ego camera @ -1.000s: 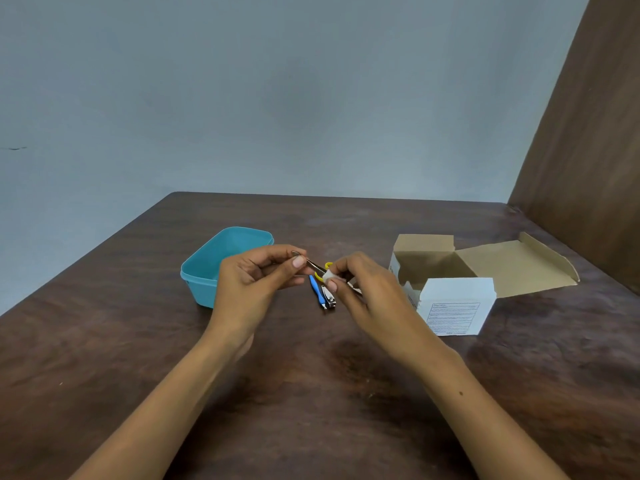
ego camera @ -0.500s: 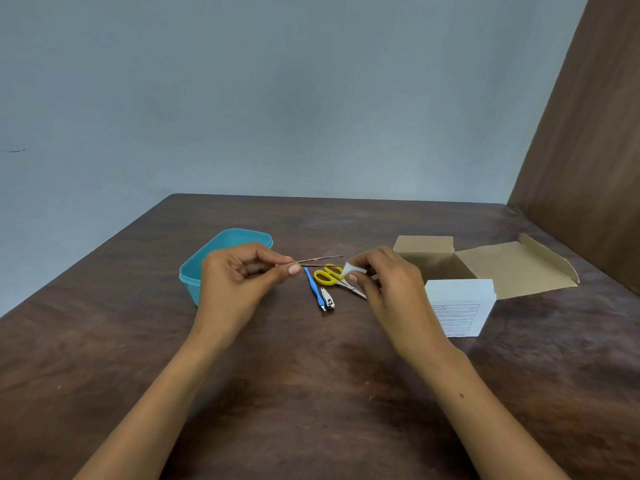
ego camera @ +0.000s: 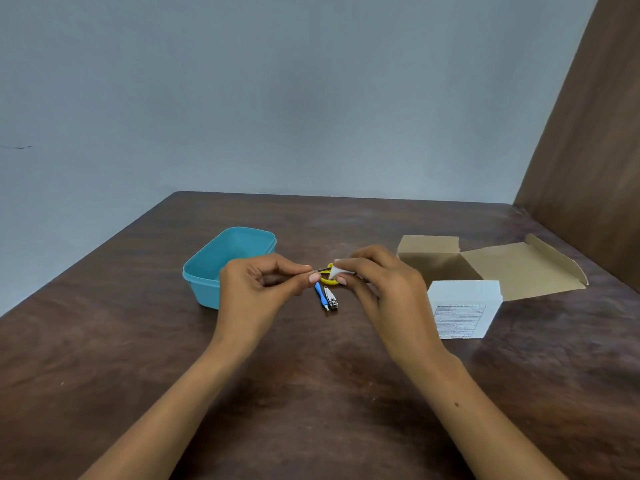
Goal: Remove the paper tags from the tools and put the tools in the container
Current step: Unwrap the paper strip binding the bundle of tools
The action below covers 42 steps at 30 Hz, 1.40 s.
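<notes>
Two hands over counter (ego camera: 311, 393): left hand (ego camera: 258, 289) pinches thin metal tool (ego camera: 322, 270), right hand (ego camera: 381, 285) pinches its white paper tag (ego camera: 336, 271); teal container (ego camera: 207, 271) just left, yellow scissors (ego camera: 327, 280) w/ blue tool (ego camera: 320, 294) below

We've got both forearms reaching in from the bottom edge, converging mid-frame. Our left hand (ego camera: 263, 289) is curled, thumb and forefinger pinched together. Our right hand (ego camera: 381, 285) mirrors it, fingertips (ego camera: 341, 280) pinched, knuckles up, hands nearly touching

Thin metal tool (ego camera: 321, 270) and white paper tag (ego camera: 336, 271) held above table, teal container (ego camera: 221, 268) open at left
</notes>
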{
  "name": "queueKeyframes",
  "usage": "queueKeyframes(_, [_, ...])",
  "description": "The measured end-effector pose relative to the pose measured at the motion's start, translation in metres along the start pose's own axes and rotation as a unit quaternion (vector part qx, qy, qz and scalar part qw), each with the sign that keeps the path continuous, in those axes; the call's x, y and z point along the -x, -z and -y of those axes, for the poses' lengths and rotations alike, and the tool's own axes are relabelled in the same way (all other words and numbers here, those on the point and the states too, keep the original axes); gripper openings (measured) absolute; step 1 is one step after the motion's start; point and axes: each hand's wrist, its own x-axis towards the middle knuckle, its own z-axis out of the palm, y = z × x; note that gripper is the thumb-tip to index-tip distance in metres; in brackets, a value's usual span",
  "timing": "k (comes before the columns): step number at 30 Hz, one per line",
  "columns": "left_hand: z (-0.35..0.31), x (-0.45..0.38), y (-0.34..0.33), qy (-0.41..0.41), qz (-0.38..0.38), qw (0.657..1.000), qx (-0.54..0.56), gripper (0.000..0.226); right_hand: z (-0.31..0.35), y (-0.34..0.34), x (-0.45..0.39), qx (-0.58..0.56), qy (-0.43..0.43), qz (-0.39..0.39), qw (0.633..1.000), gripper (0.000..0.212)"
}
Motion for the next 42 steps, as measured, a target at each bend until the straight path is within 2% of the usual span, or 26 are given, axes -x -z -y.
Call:
queueKeyframes(11, [-0.001,0.002,-0.002,0.006,0.005,0.999,0.032,0.012,0.003,0.0,0.002,0.036,0.003,-0.022,0.999,0.021])
queueKeyframes(20, [0.001,0.003,-0.003,0.006,0.019,0.999,0.044,0.011,0.008,0.001,0.001,0.039,0.015,-0.005,0.999,0.006])
queueKeyframes(25, [0.002,0.003,-0.003,0.009,0.026,0.999,0.04,0.011,0.009,-0.004,0.0,0.071,0.001,-0.004,0.997,0.012])
queueKeyframes(31, [0.002,0.001,-0.001,0.009,0.01,0.998,0.059,0.01,-0.004,-0.006,-0.001,0.103,-0.001,-0.009,0.995,0.005])
queueKeyframes(42, [-0.001,0.001,-0.004,0.017,0.017,0.997,0.075,0.011,0.007,-0.01,0.001,0.063,-0.012,-0.022,0.998,0.006])
